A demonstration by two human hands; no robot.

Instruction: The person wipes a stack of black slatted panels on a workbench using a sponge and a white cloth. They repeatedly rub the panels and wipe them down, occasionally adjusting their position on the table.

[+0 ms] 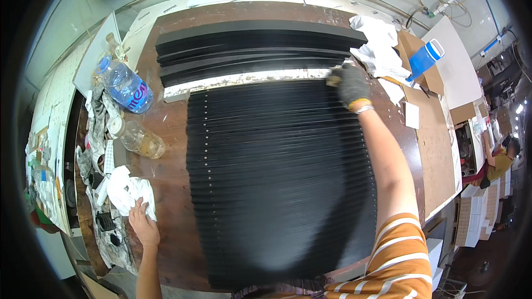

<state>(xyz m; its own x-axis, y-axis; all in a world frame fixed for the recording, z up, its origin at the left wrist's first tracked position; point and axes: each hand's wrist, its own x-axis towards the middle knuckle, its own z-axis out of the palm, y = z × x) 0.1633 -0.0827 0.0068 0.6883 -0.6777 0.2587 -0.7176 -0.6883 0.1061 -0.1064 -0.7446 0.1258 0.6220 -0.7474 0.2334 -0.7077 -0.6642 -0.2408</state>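
Many long black strips (277,171) lie side by side on the brown table, making a wide ribbed panel with a row of small pale dots down each side. At the panel's far right corner is my right hand (352,86), in a dark grey glove with a yellow cuff. Its fingers are curled and slightly blurred; what they hold, if anything, is hidden. My bare left hand (145,225) is closed on a crumpled white cloth (128,189) at the table's left side. A pale, stained bar (249,80) runs along the panel's far edge.
Beyond the bar lies a stack of black strips (260,36). A large water bottle (124,84) and a jar of yellowish liquid (138,139) stand left. White cloths (382,50), a blue bottle (425,60) and cardboard (429,133) are right. A person (501,160) is far right.
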